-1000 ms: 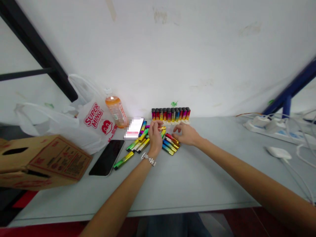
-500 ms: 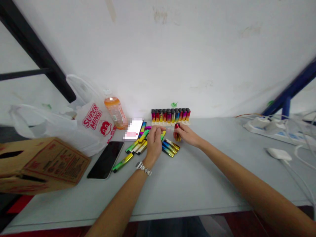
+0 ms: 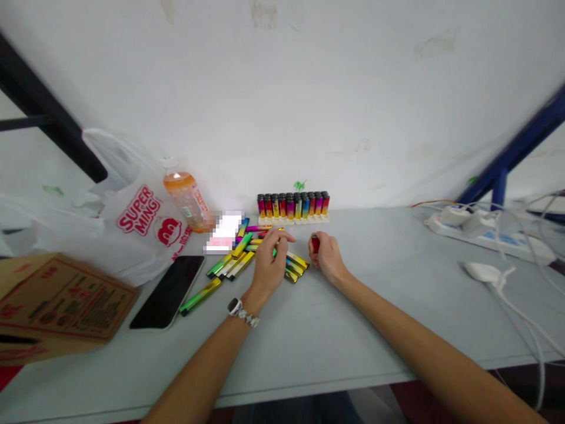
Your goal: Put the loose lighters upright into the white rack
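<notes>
My right hand (image 3: 327, 254) is closed around a red lighter (image 3: 315, 241), held upright just above the table, its lower part hidden by the fingers. To its left, my left hand (image 3: 271, 256) hovers over a pile of flat, shiny, multicoloured pieces (image 3: 242, 268) with dark ends. Its fingers are loosely bent with the index finger pointing right, and I see nothing gripped in them. Some green and gold pieces (image 3: 296, 262) show beside and under this hand. Behind both hands, lighters with black tops (image 3: 293, 206) stand in rows in a pale holder (image 3: 304, 221) against the wall.
On the left are a black phone (image 3: 170, 291), a cardboard box (image 3: 66, 306), a white plastic bag (image 3: 145, 224), an orange drink bottle (image 3: 188, 197) and a blurred-out white rectangle (image 3: 225, 231). A power strip (image 3: 489, 235) and a white charger (image 3: 483, 271) with cables occupy the right.
My left hand has lifted slightly and its fingers have loosened. My right hand has turned with the red lighter and drawn a little nearer to me. The view has shifted right.
</notes>
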{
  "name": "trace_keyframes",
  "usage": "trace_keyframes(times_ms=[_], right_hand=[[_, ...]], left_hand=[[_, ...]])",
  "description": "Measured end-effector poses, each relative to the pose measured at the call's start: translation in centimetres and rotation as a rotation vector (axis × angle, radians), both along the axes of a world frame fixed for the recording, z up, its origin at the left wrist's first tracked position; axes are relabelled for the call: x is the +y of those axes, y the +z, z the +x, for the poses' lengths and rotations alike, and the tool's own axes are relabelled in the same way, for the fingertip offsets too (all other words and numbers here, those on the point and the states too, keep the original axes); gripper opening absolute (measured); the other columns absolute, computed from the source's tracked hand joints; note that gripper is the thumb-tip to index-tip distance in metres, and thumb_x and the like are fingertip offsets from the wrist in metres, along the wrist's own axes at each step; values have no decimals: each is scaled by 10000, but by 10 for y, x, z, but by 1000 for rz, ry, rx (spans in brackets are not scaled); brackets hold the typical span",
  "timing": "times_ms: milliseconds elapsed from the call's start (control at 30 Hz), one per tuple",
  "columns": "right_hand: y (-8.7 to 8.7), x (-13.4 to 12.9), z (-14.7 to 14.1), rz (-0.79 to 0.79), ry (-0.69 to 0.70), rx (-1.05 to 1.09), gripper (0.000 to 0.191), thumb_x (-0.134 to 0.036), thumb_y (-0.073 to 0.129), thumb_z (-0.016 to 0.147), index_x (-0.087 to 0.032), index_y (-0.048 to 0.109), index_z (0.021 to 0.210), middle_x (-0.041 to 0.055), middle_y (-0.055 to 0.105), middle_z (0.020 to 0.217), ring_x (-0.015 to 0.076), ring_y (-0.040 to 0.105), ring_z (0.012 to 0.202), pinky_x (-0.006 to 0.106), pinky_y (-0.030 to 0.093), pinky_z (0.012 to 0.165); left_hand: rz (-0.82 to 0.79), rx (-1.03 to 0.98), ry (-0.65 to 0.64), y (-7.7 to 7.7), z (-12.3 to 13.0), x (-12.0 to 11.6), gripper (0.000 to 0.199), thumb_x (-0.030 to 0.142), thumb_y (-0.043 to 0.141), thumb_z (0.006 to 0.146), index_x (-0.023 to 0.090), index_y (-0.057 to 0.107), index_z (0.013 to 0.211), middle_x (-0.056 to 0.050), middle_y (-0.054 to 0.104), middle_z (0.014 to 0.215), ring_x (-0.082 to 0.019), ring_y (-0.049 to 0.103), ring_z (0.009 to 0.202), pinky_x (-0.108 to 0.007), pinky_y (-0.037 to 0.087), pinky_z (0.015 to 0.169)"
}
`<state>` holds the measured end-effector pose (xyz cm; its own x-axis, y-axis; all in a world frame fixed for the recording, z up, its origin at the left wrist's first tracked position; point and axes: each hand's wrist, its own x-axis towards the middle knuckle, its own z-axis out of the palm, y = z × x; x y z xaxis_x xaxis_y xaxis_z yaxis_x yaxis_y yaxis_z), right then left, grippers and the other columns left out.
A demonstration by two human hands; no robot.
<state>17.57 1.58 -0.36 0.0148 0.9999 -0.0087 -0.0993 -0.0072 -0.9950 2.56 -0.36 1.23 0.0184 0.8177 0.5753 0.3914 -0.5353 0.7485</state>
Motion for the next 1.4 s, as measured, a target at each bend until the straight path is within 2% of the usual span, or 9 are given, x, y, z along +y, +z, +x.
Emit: trace_keyframes(times_ms=[167,300,467,567,667,733,900,1167,1400], right_hand=[[-7,0,3,64,-5,-29,446,-495,372,903,-237,435,544,-47,335,426,108,300,379,253,234,383],[-6,-1,3,61,-19,-29,456,-504,382,908,-232,438,546,-50,332,426,103,297,379,252,236,388],[0,-2,0,-12,-11,97,599,-720,358,866,-220,470,556,-62,288,421,93,253,376,252,195,386],[2,-1,0,94,7,103,629,-791,448,804,-192,597,685,-53,382,489,95,326,431,246,255,413],[3,0,1,238,-11,-18,521,-705,654,733,-188,644,792,-40,486,589,104,430,524,239,345,482],[2,0,1,253,-11,-57,467,-650,703,723,-195,615,784,-43,511,604,99,430,511,242,344,479],[-5,-4,0,203,8,-105,401,-586,651,805,-214,511,751,-59,517,545,91,379,445,245,278,451],[-11,-2,-2,284,-87,-253,185,-343,578,785,-216,479,694,-83,385,528,101,348,509,250,262,510],[-13,-1,-2,278,-64,-232,217,-385,586,821,-214,492,727,-81,397,548,100,347,511,252,268,509]], left_hand=[[-7,8,0,-1,-1,1,277,284,418,978,207,654,856,-44,654,889,-187,596,857,-325,473,791],[3,4,0,-2,-3,3,275,268,423,978,205,661,857,-41,656,897,-186,596,885,-317,465,794],[7,14,0,-2,-4,3,273,261,426,977,198,664,858,-41,662,892,-189,595,897,-314,461,805],[15,9,-12,-1,-5,3,264,256,435,976,189,659,855,-40,657,892,-184,591,902,-302,456,796],[26,4,-15,-1,-5,3,259,248,439,977,187,655,848,-38,653,889,-179,586,902,-291,450,784],[33,3,-16,-2,-5,3,261,244,436,980,188,653,845,-36,652,884,-177,586,898,-289,448,779],[26,-7,-22,-3,-5,4,249,240,438,979,189,649,856,-34,645,892,-171,590,896,-284,449,773],[23,-7,-20,-2,-5,4,251,225,439,971,186,650,841,-35,645,882,-171,595,888,-284,452,769],[22,6,-11,-2,-4,4,253,231,441,972,189,658,849,-34,655,895,-173,603,902,-287,464,787]])
